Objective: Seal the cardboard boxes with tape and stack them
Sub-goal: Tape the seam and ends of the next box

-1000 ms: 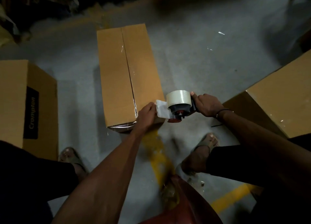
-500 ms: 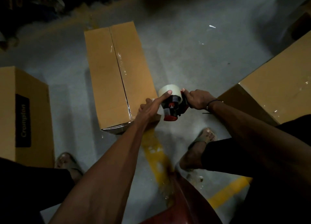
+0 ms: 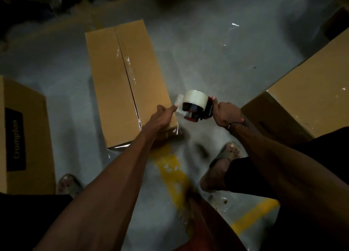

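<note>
Grey concrete floor (image 3: 207,52) with yellow lines lies under me. My right hand (image 3: 225,114) grips the tape dispenser (image 3: 196,107); my left hand (image 3: 163,115) pinches its free tape end (image 3: 178,101), just beside the cardboard box (image 3: 130,84), whose long seam runs away from me, nearer my left.

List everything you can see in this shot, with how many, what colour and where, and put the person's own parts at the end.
cardboard boxes: three, brown; one centre, taped seam; one left, black label; one right.
tape dispenser: one, red and black, clear roll; beside centre box's near right corner.
floor: grey, yellow lines near the feet.
tape scraps: a few, clear, far floor.
sandals: two, grey-brown, on the feet.
left hand: pinches the tape end.
right hand: grips the dispenser's handle.
</note>
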